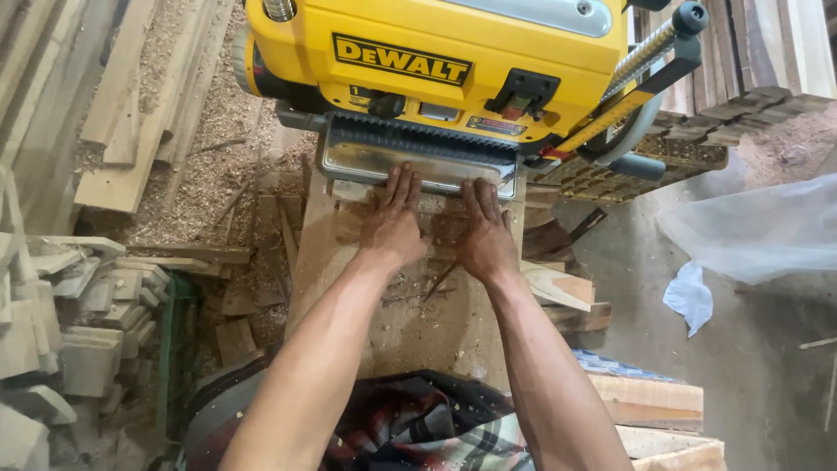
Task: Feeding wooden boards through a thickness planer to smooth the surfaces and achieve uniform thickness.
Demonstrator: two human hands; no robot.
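A yellow thickness planer stands in front of me, its metal infeed table facing me. A wide wooden board runs from my lap up to that table, dusted with shavings. My left hand lies flat on the board, fingers spread and pointing at the planer's mouth. My right hand presses flat beside it, fingertips at the metal table's edge. Neither hand wraps around anything.
Stacked planks and sawdust cover the floor at the left. Short wood blocks pile at the lower left. Offcuts lie right of the board, with wooden boxes below them. Clear plastic sheeting lies at the right.
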